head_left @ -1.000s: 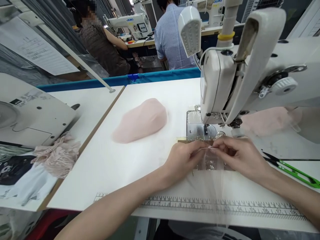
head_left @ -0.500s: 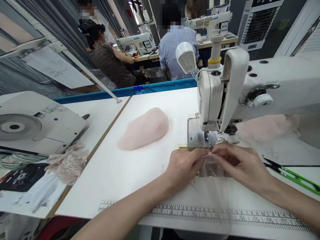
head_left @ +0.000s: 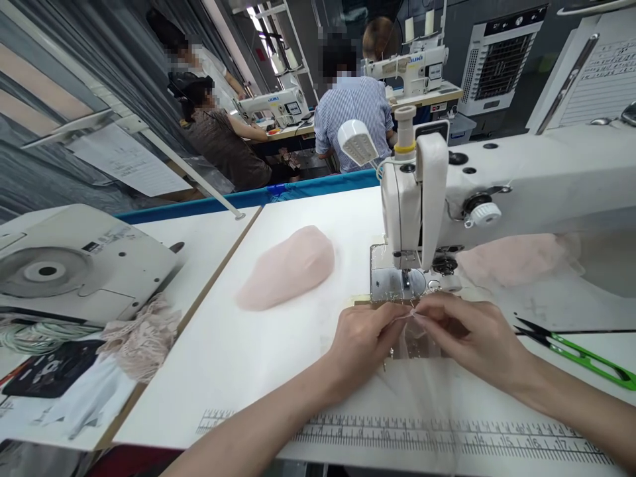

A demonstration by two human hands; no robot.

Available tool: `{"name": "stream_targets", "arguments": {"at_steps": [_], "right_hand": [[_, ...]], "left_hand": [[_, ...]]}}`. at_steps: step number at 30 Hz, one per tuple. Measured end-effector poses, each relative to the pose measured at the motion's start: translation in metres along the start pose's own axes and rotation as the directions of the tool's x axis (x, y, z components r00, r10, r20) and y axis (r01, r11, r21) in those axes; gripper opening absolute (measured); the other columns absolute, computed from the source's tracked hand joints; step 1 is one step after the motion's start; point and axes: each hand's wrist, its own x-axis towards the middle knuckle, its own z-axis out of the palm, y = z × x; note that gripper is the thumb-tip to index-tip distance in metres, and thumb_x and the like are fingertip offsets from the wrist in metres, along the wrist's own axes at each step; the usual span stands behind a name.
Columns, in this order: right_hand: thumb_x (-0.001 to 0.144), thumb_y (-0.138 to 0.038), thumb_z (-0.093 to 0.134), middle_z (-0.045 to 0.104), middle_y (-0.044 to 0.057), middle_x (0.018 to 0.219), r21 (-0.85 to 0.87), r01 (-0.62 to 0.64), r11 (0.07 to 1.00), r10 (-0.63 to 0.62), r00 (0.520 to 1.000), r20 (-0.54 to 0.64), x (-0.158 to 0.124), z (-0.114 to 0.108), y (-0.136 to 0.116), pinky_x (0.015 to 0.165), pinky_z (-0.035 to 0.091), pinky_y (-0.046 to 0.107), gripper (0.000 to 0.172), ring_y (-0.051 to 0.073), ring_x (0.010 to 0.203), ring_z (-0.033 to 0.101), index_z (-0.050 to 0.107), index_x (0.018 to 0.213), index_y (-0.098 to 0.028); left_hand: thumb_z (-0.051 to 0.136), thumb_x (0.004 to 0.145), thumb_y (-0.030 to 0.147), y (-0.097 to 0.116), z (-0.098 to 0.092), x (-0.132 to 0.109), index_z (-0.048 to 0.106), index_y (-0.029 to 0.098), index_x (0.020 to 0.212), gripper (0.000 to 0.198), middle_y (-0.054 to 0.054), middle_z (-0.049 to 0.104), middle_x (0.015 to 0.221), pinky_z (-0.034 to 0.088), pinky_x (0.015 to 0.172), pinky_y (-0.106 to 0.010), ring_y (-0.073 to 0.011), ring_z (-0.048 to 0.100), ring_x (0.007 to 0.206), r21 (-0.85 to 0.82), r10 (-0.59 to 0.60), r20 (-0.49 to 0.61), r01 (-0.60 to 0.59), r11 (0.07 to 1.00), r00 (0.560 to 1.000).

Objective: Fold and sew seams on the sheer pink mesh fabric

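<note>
Just in front of the needle area of a white sewing machine (head_left: 412, 212), both my hands pinch the edge of a thin, sheer fabric (head_left: 415, 334). My left hand (head_left: 362, 338) is closed on it from the left, thumb against fingers. My right hand (head_left: 467, 331) grips it from the other side, fingertips nearly touching the left ones. The see-through cloth hangs down over the table's front, so its outline is hard to make out. Behind my fingertips lies the metal needle plate (head_left: 385, 275). A pale pink fabric piece (head_left: 291, 268) lies flat left of the machine.
Green-handled thread snips (head_left: 581, 351) lie right of my right hand. More pink fabric (head_left: 511, 258) rests under the machine arm. A printed ruler (head_left: 397, 430) runs along the front edge. Left stand another machine (head_left: 74, 258) and bundled pink cord (head_left: 144, 338). People sit at machines beyond.
The camera view has shifted and turned slightly, so the machine appears further left. Both hands keep their pinch on the sheer fabric, almost in place.
</note>
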Motion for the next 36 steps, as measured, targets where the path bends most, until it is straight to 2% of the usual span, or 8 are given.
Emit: {"name": "stream_targets", "arguments": {"at_steps": [8,12,18,23,26,31,34,36], "right_hand": [[0.092,-0.016,0.046,0.054,-0.004,0.063,0.002,0.046,0.999,-0.046,0.998,0.049,0.002,-0.002,0.001,0.045,0.039,0.021,0.013,0.008,0.050,0.048,0.056,0.101,-0.020],[0.093,-0.016,0.045,0.060,-0.002,0.068,-0.012,0.066,0.998,-0.065,0.996,0.054,0.001,-0.002,0.001,0.045,0.040,0.022,0.015,0.009,0.052,0.052,0.057,0.101,-0.020],[0.092,-0.011,0.051,0.069,-0.001,0.084,-0.120,0.200,0.972,-0.205,0.978,-0.033,-0.001,-0.003,0.005,0.056,0.051,0.022,0.020,0.010,0.065,0.062,0.056,0.107,-0.023],[0.086,-0.005,0.056,0.068,-0.001,0.072,-0.389,0.474,0.790,-0.499,0.866,0.042,-0.006,-0.014,0.008,0.051,0.051,0.028,0.032,0.015,0.062,0.064,0.056,0.113,-0.022],[0.087,-0.006,0.053,0.070,0.004,0.082,-0.449,0.608,0.654,-0.618,0.772,0.146,-0.008,-0.021,0.004,0.060,0.055,0.032,0.029,0.020,0.076,0.067,0.059,0.112,-0.020],[0.079,-0.004,0.063,0.070,0.008,0.076,-0.513,0.736,0.443,-0.735,0.625,0.262,-0.006,-0.029,-0.006,0.057,0.055,0.030,0.019,0.021,0.078,0.066,0.067,0.096,-0.012],[0.079,-0.004,0.063,0.069,0.005,0.074,-0.501,0.744,0.442,-0.736,0.620,0.272,-0.006,-0.031,-0.008,0.054,0.052,0.028,0.019,0.018,0.072,0.065,0.067,0.094,-0.015],[0.083,-0.006,0.060,0.067,0.001,0.068,-0.468,0.690,0.552,-0.685,0.695,0.218,-0.006,-0.030,-0.009,0.049,0.048,0.027,0.020,0.015,0.063,0.063,0.065,0.098,-0.017]], "left_hand": [[0.048,0.097,0.023,0.000,-0.002,0.002,0.059,0.016,0.093,0.014,0.000,0.068,0.073,0.045,0.056,-0.021,-0.0090,0.058,0.059,0.023,0.072,-0.033,-0.071,0.997,0.997],[0.051,0.096,0.027,0.000,-0.006,0.003,0.059,0.017,0.088,0.015,0.000,0.069,0.074,0.045,0.055,-0.021,-0.0088,0.059,0.058,0.078,0.116,-0.058,-0.111,0.991,0.992],[0.053,0.095,0.027,0.000,-0.007,0.003,0.056,0.017,0.086,0.013,0.002,0.068,0.069,0.042,0.051,-0.022,-0.0080,0.058,0.051,0.146,0.213,-0.052,-0.203,0.968,0.976],[0.051,0.095,0.022,0.001,-0.002,-0.001,0.053,0.013,0.107,0.015,0.003,0.062,0.061,0.045,0.053,-0.021,-0.0088,0.055,0.051,0.051,0.117,-0.037,-0.115,0.992,0.992],[0.046,0.096,0.018,0.001,-0.001,-0.002,0.049,0.018,0.123,0.027,0.007,0.062,0.059,0.042,0.050,-0.020,-0.0078,0.055,0.048,0.072,0.207,-0.015,-0.205,0.976,0.978],[0.052,0.093,0.019,0.001,-0.001,0.000,0.061,0.018,0.102,0.012,0.003,0.070,0.071,0.041,0.048,-0.021,-0.0082,0.061,0.052,0.105,0.329,-0.099,-0.319,0.942,0.939],[0.055,0.092,0.018,0.007,-0.006,0.001,0.063,0.016,0.093,0.008,0.003,0.071,0.074,0.039,0.047,-0.021,-0.0079,0.061,0.052,0.091,0.312,-0.123,-0.302,0.949,0.942],[0.055,0.092,0.021,0.012,-0.010,0.001,0.065,0.016,0.088,0.011,0.003,0.070,0.069,0.039,0.047,-0.021,-0.0078,0.058,0.049,0.027,0.190,-0.029,-0.190,0.981,0.981]]}}
